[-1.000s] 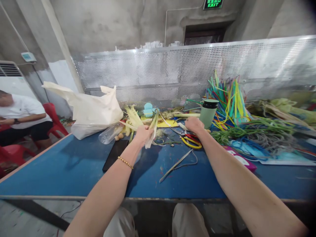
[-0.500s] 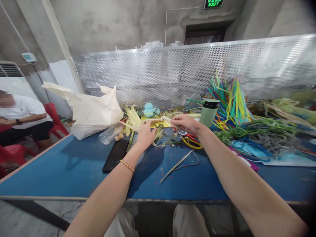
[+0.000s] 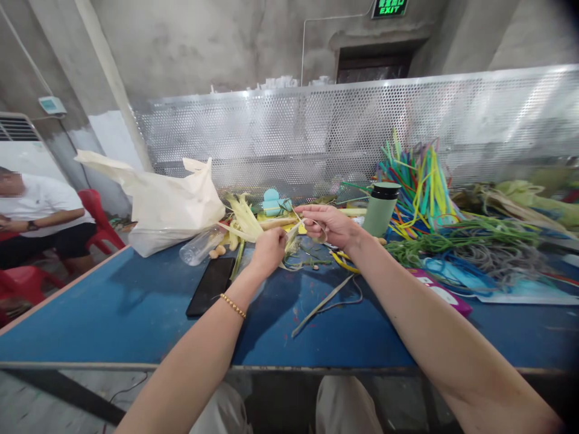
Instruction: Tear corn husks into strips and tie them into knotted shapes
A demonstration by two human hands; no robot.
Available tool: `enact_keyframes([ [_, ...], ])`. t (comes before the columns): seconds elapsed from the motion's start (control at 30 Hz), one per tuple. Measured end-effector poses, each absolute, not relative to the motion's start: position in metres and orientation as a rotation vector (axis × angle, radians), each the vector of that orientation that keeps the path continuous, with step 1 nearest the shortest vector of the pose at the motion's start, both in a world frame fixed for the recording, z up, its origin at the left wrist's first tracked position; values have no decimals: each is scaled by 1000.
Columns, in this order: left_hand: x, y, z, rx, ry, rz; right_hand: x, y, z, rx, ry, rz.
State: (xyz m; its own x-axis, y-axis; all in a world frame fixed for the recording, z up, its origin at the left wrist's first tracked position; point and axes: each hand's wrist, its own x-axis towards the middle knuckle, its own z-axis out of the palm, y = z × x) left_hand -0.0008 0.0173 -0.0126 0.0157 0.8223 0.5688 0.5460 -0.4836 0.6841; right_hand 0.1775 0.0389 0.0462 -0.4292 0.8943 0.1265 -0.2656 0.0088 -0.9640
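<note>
My left hand (image 3: pixel 270 252) is closed in a pinch on a pale, narrow plant-like strip (image 3: pixel 295 229). The strip runs across to my right hand (image 3: pixel 332 225), whose thumb and fingers also grip it, with the fingers fairly straight. A curled end hangs below the right fingers. Just beyond my left hand lies a bundle of pale yellow-green leaves, like corn husk (image 3: pixel 246 218). Thin green and pale fibres lie on the table below both hands. Nearer me, a long dry strip (image 3: pixel 319 307) rests on the blue table (image 3: pixel 149 325).
At left stand a cream plastic bag (image 3: pixel 174 202), a clear bottle (image 3: pixel 199 246) and a black phone (image 3: pixel 210 286). A green tumbler (image 3: pixel 381 211), coloured strips (image 3: pixel 427 187), green cords (image 3: pixel 470 238) and a purple packet (image 3: pixel 446 295) are at right. A person (image 3: pixel 49 211) sits far left.
My right hand has shifted slightly left and its fingers have straightened. My left hand has closed more tightly, turning its knuckles up. The strip between them now slants.
</note>
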Motion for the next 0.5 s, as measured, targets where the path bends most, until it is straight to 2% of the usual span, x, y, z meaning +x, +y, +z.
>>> enact_keyframes([
  [0.2,3,16,-14,2047,1402,1304,189,46,59,-569,-1018,1460],
  [0.5,10,5,-11,1793,1059,1015,212,61,53,-741,-717,1247],
])
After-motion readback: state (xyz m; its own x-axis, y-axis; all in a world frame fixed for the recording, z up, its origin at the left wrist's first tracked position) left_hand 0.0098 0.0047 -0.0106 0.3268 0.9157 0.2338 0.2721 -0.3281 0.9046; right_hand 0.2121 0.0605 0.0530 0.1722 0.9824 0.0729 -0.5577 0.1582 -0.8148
